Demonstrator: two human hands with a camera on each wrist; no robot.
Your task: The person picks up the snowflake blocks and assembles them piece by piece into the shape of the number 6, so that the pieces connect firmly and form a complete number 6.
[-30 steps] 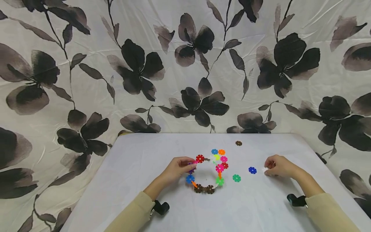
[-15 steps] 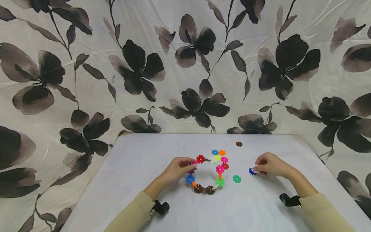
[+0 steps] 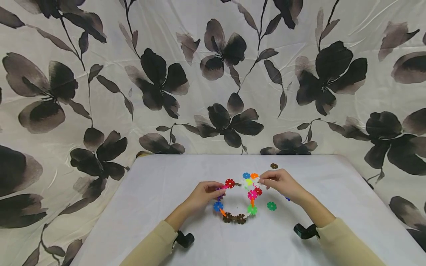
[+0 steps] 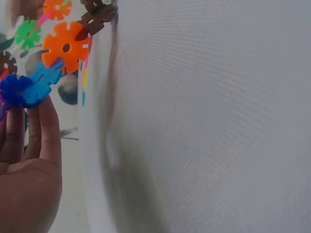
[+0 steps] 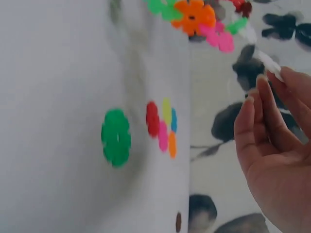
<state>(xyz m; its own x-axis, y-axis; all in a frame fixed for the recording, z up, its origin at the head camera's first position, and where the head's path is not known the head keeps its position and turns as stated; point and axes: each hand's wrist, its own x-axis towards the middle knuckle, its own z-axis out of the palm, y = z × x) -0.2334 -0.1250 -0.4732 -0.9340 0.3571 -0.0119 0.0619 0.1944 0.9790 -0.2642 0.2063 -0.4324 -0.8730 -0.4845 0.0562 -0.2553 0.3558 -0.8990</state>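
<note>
Swung leftward, the right hand (image 3: 283, 183) pinches a white disc (image 5: 269, 64) beside the chain (image 3: 252, 194) the left hand (image 3: 202, 194) grips; joining seems underway, next calling for alignment.

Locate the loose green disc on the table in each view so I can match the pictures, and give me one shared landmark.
Head: the loose green disc is right of centre, low, below the right hand.
Left wrist: not in it.
Right wrist: left of centre, just below mid-height.
Shared landmark: the ring of linked discs, upper left in the left wrist view, along the top in the right wrist view.
</note>
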